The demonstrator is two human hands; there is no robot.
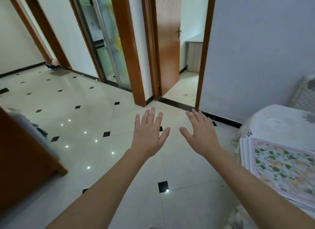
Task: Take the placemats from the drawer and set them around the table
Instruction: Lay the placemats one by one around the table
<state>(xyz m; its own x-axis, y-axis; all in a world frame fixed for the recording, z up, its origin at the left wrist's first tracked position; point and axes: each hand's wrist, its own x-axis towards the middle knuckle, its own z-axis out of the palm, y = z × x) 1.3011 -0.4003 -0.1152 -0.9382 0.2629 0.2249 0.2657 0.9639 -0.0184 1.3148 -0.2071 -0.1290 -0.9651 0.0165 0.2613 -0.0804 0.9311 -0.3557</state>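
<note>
The tiled floor [95,119] fills the view, with an open wooden door [167,46] ahead; neither drawer nor placemats can be identified, so the search probably has yet to begin. Both forearms reach forward, palms down: left hand [149,135] and right hand [201,135], fingers spread, holding nothing.

left hand [148,135] and right hand [201,133] reach forward, palms down, fingers spread, holding nothing, above the tiled floor [95,119]. floral placemats [283,167] lie stacked at right.
</note>
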